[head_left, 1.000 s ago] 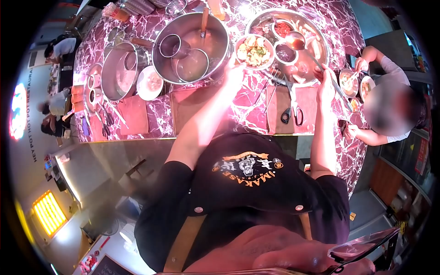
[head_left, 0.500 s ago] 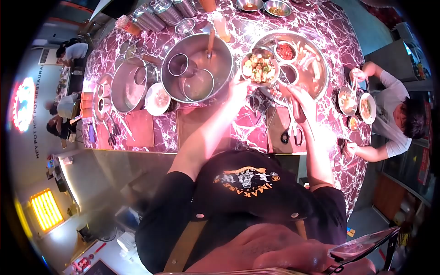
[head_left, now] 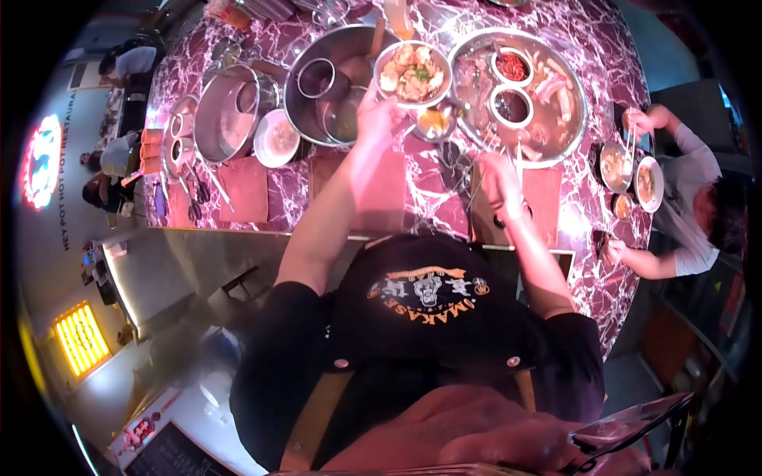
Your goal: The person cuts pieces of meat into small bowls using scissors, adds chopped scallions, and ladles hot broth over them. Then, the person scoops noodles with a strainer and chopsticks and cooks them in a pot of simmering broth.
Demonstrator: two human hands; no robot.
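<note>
My left hand (head_left: 378, 119) grips the edge of a bowl of food (head_left: 413, 74) with green bits on top, held over the right side of a deep steel pot (head_left: 313, 44). My right hand (head_left: 498, 178) is closed at the near edge of a wide steel pan (head_left: 575, 135), around something thin that I cannot make out, near the scissors. In the pan are broth, pieces of food, a cup of red sauce (head_left: 512, 67) and a cup of dark sauce (head_left: 510, 105). A small dish with yellow food (head_left: 433, 122) sits between the bowl and the pan.
Left of the deep pot are another steel pot (head_left: 230, 119) and a white bowl (head_left: 277, 139). Brown mats (head_left: 244, 190) lie along the near table edge. At the right, another person (head_left: 690, 190) holds chopsticks over a bowl (head_left: 615, 166).
The bowl in my left hand has moved left, away from the pan. The ladle is no longer seen in my right hand, which has moved down to the pan's near edge.
</note>
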